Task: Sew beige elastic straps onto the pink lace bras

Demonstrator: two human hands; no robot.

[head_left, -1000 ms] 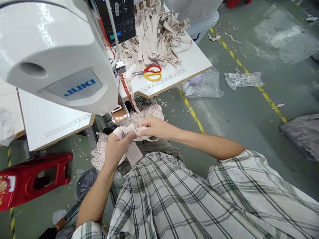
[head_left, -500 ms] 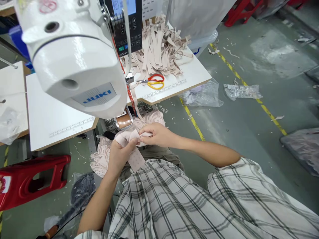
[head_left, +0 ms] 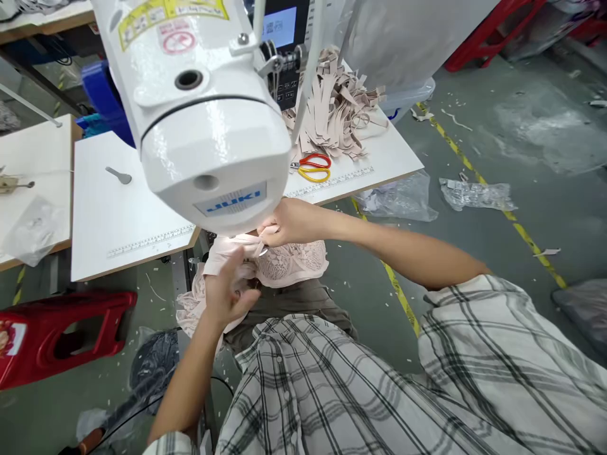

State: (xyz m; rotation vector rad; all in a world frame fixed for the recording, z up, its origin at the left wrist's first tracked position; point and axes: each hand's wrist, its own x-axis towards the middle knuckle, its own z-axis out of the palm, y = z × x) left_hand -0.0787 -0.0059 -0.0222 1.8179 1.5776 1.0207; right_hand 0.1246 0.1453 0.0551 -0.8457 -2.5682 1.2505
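Observation:
A pale pink lace bra [head_left: 289,264] hangs under the head of a white sewing machine [head_left: 213,161], above my lap. My right hand [head_left: 291,221] is closed, pinching the bra's smooth pink band just below the machine head. Lower and to the left, my left hand [head_left: 225,294] has its thumb spread away from its fingers. Those fingers lie against the pink fabric without gripping it. The machine head hides the needle area and part of the cloth near my right fingertips.
Red and yellow handled scissors [head_left: 313,167] lie on the white table [head_left: 403,161] beside a heap of beige fabric strips [head_left: 332,114]. A red stool [head_left: 66,335] stands at the left. Plastic bags [head_left: 477,194] lie on the floor to the right.
Both hands were together on the fabric. My right hand has moved up toward the machine head with the band, while my left has let go and opened. The lace cups now show; the view has shifted.

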